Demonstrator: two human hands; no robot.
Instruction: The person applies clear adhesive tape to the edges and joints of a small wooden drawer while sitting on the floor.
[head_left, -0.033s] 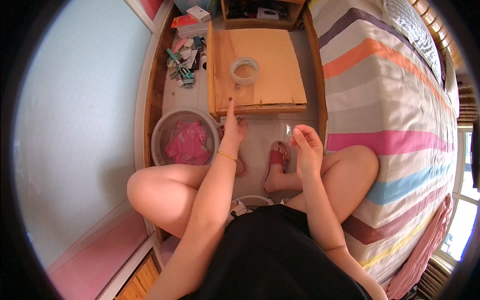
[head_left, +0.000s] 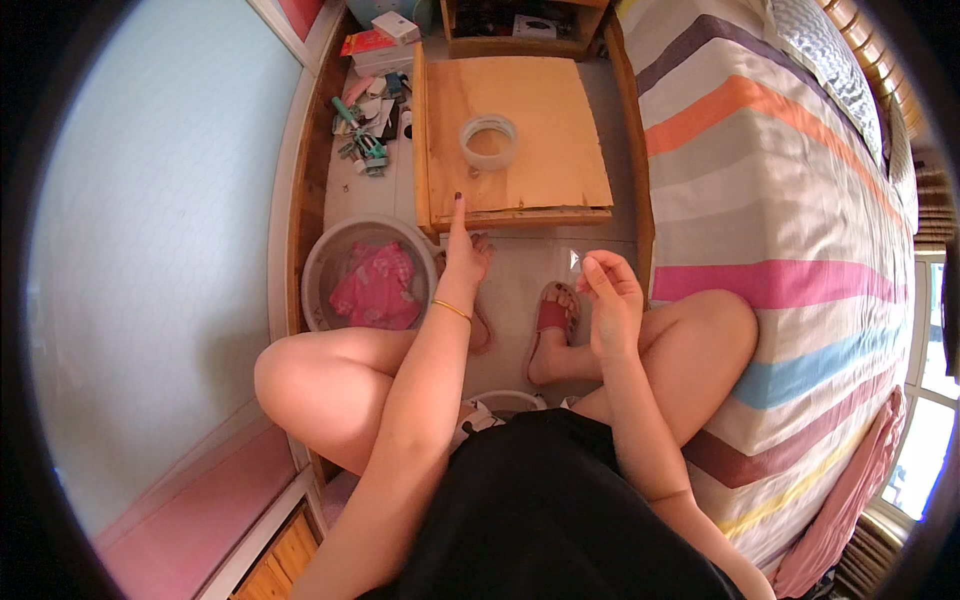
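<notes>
My left hand (head_left: pixel 468 255) reaches toward the near edge of a light wooden board (head_left: pixel 555 130), one finger stretched out over that edge, the others apart and lower. I see nothing held in it. On the board lies a roll of clear tape (head_left: pixel 512 150), beyond that fingertip. My right hand (head_left: pixel 615 300) is raised above the floor, thumb and fingers pressed together. A small bright glint shows beside its fingertips; whether it is a held piece or a reflection I cannot make out.
A grey basin (head_left: pixel 316 255) with a pink cloth (head_left: pixel 375 285) stands left of my left hand. Small green and dark items (head_left: pixel 368 130) and boxes (head_left: pixel 385 62) lie left of the board. A striped bed (head_left: pixel 720 210) is at the right. A red slipper (head_left: pixel 552 316) is on my foot.
My left hand has shifted very slightly to the left. Everything else looks the same.
</notes>
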